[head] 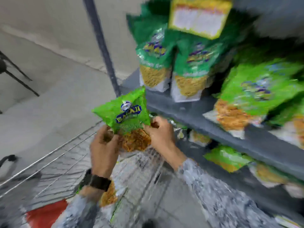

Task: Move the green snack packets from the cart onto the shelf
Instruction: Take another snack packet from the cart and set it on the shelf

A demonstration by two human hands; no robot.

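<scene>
Head view: at the centre of the frame a green snack packet [127, 117] is held upright between both hands, above the wire cart [54, 163] that fills the lower left. The left hand [103, 145] grasps its lower left edge, and the right hand [160, 134] pinches the lower right corner, both down at the clear, snack-filled bottom part. The packet is off the cart and not yet on the shelf [205, 119], whose grey ledge runs from the centre toward the right edge.

The risks, as I judge them: the hold is low and at the edges, so the tall green top could flop or the slick film could slip out over the cart. The shelf packets [189, 66] in the upper middle stand close together and lean a little, and those at right overhang the ledge; pushing a new one in could topple a neighbour off the front. The picture is smeared, so aim at the gap may be poor.
</scene>
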